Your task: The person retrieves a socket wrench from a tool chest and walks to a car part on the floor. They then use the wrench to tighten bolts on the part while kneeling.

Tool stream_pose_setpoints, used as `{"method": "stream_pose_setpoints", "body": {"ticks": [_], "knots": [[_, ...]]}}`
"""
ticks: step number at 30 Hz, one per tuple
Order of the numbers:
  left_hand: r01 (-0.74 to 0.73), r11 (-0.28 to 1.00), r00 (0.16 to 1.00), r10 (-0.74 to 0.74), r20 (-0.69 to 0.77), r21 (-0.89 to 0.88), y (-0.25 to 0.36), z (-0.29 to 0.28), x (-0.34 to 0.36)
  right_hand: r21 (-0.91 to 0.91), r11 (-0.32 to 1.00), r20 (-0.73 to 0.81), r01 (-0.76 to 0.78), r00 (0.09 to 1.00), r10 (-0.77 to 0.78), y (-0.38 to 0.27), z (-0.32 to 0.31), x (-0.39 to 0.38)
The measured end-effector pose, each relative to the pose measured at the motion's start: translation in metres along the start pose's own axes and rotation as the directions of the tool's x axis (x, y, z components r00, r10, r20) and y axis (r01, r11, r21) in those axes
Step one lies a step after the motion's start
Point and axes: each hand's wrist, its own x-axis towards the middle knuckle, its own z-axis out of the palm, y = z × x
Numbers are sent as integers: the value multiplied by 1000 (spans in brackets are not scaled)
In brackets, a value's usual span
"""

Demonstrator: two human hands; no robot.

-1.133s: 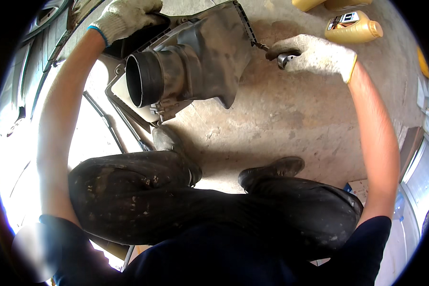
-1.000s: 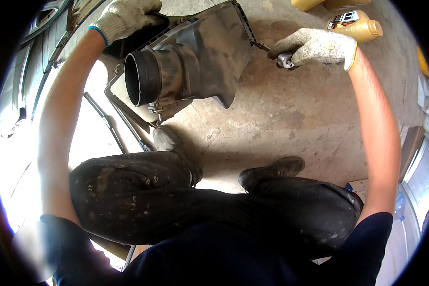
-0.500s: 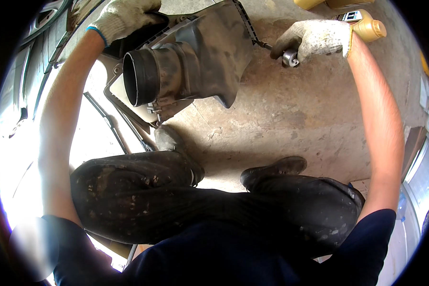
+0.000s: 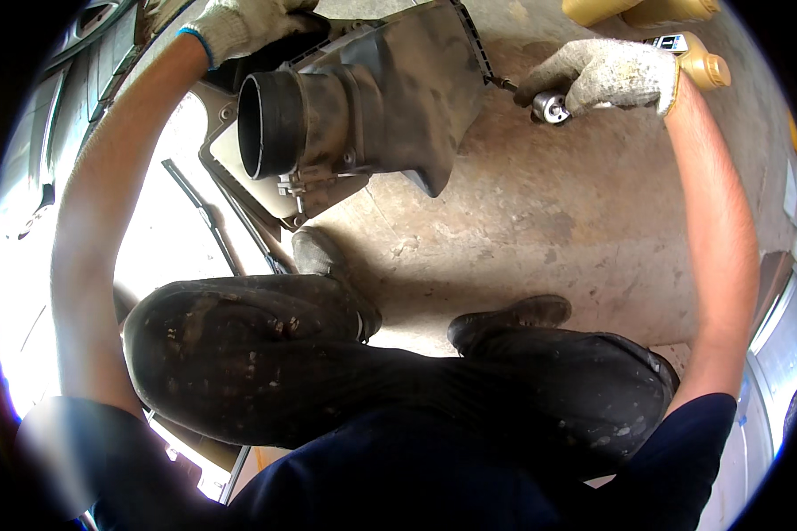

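A dusty black air filter housing (image 4: 398, 97) with a wide round intake pipe (image 4: 270, 126) lies on its side on the floor ahead of me. My gloved left hand (image 4: 248, 25) is at its far left edge, fingers curled over the dark part and partly cut off by the frame's top. To the right, my gloved right hand (image 4: 598, 75) is closed around a ratchet wrench (image 4: 553, 107), its round silver head showing below the fingers. A thin dark rod (image 4: 502, 83) runs from the housing's right edge toward the fingers, which hide where it ends.
Yellow plastic bottles (image 4: 704, 66) lie beyond my right wrist. Wiper-like black arms (image 4: 205, 217) lie on a bright surface at left, beside a car body part (image 4: 49, 142). My shoes (image 4: 514, 319) and bent knees are close below the housing, on stained concrete (image 4: 522, 221).
The view has shifted slightly, so housing and hands appear a little farther right. The ratchet's silver head has turned and shows more of its face. Both hands keep their hold.
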Motion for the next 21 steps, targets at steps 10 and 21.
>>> {"method": "stream_pose_setpoints", "body": {"ticks": [10, 21], "knots": [[-4, 1000, 1000, 4, 21, 8, 8, 8, -6, -231, 973, 105, -5, 994, 30, -2, 1, 4], [1, 1000, 1000, -2, -30, -15, 14, 0, -10, 355, 916, -418, -188, 844, 336, 15, 80, 5]]}}
